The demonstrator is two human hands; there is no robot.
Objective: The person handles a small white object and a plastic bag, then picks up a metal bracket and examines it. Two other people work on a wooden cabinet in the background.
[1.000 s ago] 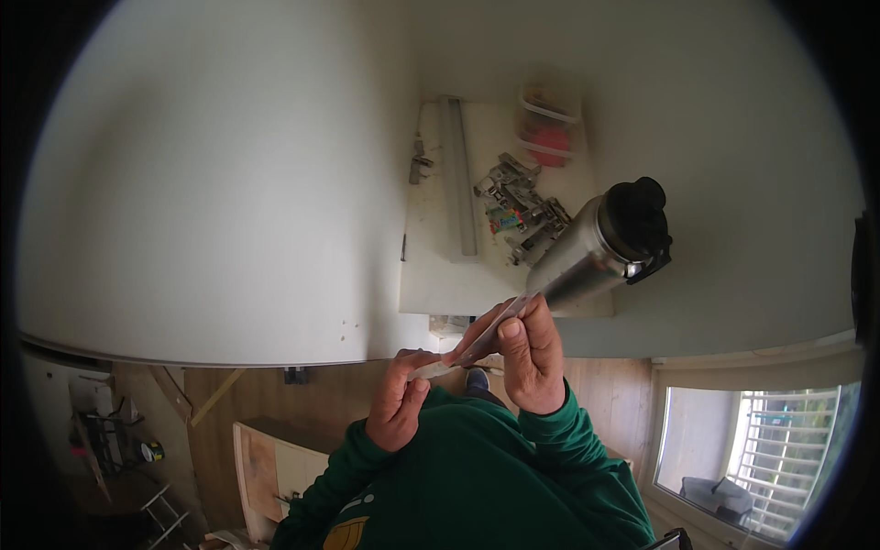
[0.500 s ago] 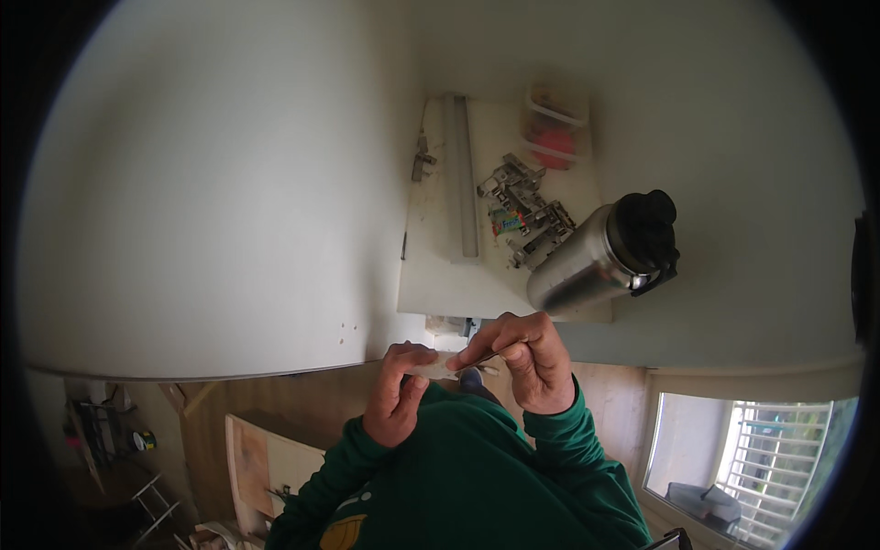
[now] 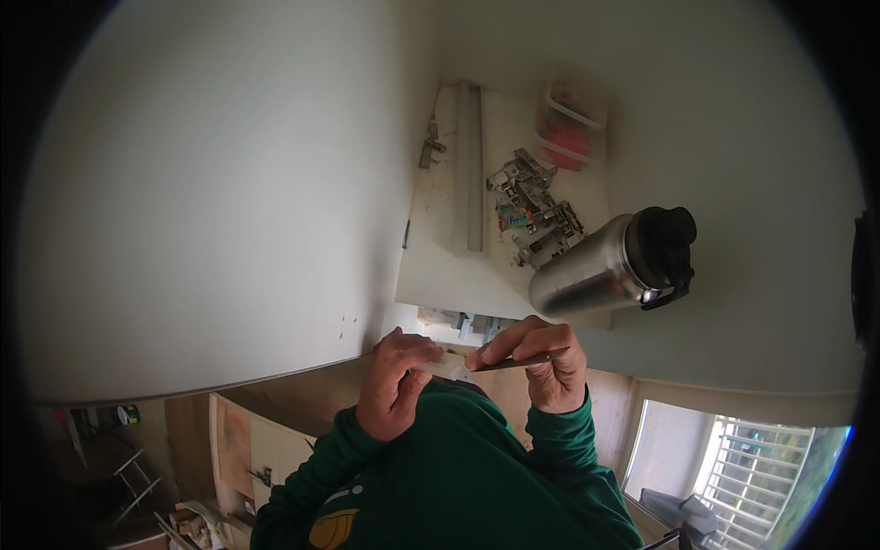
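My left hand (image 3: 392, 390) pinches a small, pale, translucent block-like piece (image 3: 447, 367) in front of my chest; its exact kind is too small to tell. My right hand (image 3: 553, 376) grips a thin, flat, dark brown strip (image 3: 515, 362), which points left. The strip's left end lies against or very near the right end of the pale piece; I cannot tell whether they touch. Beyond my hands, on a white shelf (image 3: 435, 280), lies a loose heap of metal cabinet hinges (image 3: 532, 188). Among them is a small colourful packet (image 3: 515, 219).
A steel bottle with a black lid (image 3: 591, 270) stands right of the hinges. A long pale channel (image 3: 470, 174) lies on the shelf, with a clear tub (image 3: 570, 128) at the back right. White panels (image 3: 211, 211) rise on both sides. A barred window (image 3: 747, 467) is at lower right.
My right hand has turned and shifted slightly right, so more of the brown strip shows. The left hand keeps the pale piece, of which more is visible. The whole view has shifted a little.
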